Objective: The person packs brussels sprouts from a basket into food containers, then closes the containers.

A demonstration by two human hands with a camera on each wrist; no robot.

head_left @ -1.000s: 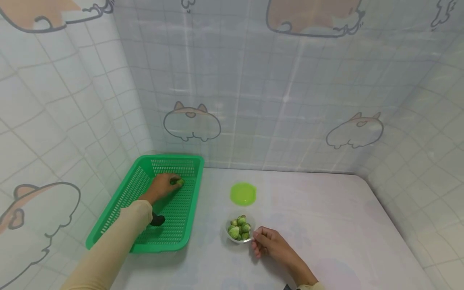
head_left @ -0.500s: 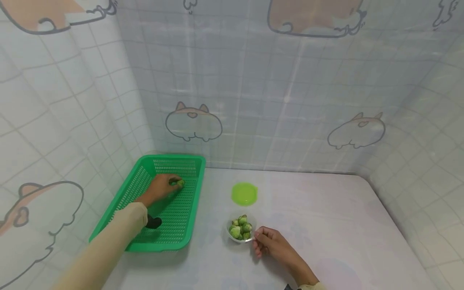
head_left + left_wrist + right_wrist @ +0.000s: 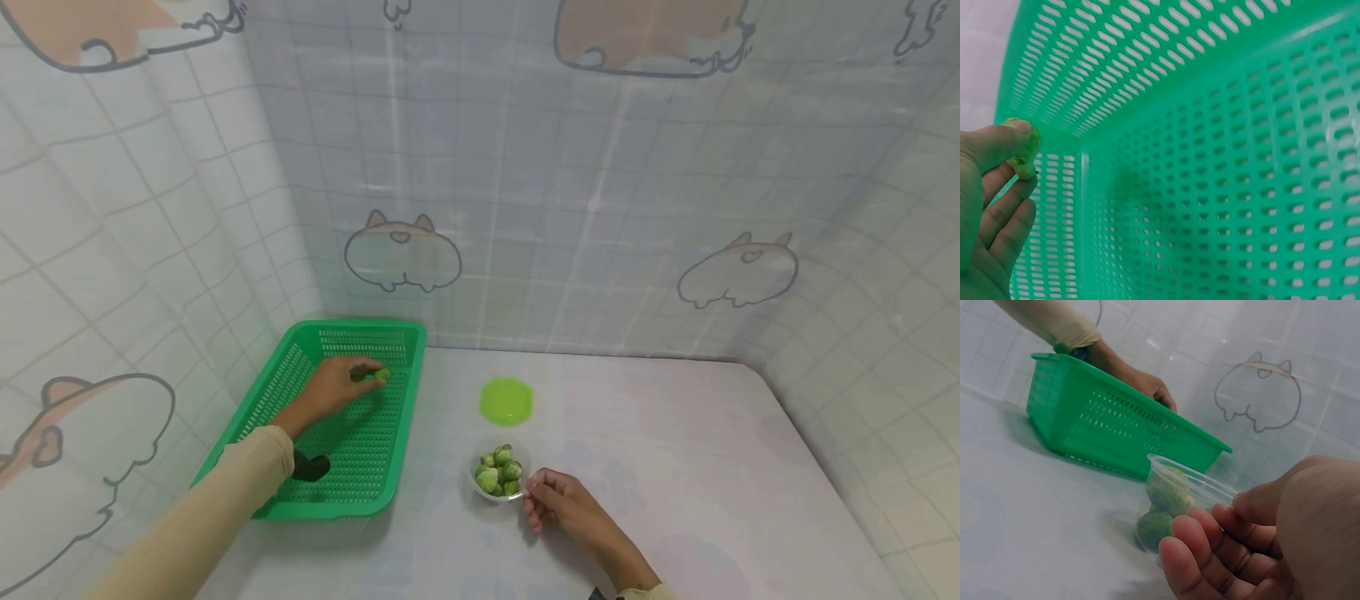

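Observation:
Inside the green basket [image 3: 408,400], toward its far right part, my left hand [image 3: 330,385] pinches a single Brussels sprout [image 3: 382,375] between thumb and fingers. The left wrist view shows this sprout [image 3: 1025,150] near the basket's slotted wall [image 3: 1116,37]. On the table, a small clear plastic bowl [image 3: 1191,470] holds several Brussels sprouts [image 3: 1166,500]. My right hand [image 3: 566,504] pinches the bowl's rim between thumb and index finger, at its right side. The other right fingers [image 3: 1188,540] are curled beside the bowl wall.
A lime-green, roundish flat piece [image 3: 507,402] like a lid lies behind the bowl. The pale tabletop [image 3: 660,442] extends to the right. Tile-patterned sheets [image 3: 525,208] with cartoon animals stand at the back and both sides. A black wrist strap part [image 3: 311,467] shows at the left wrist.
My left hand has lifted slightly off the basket floor with the Brussels sprout, shifting a little right. My right hand still holds the bowl's rim in the same place.

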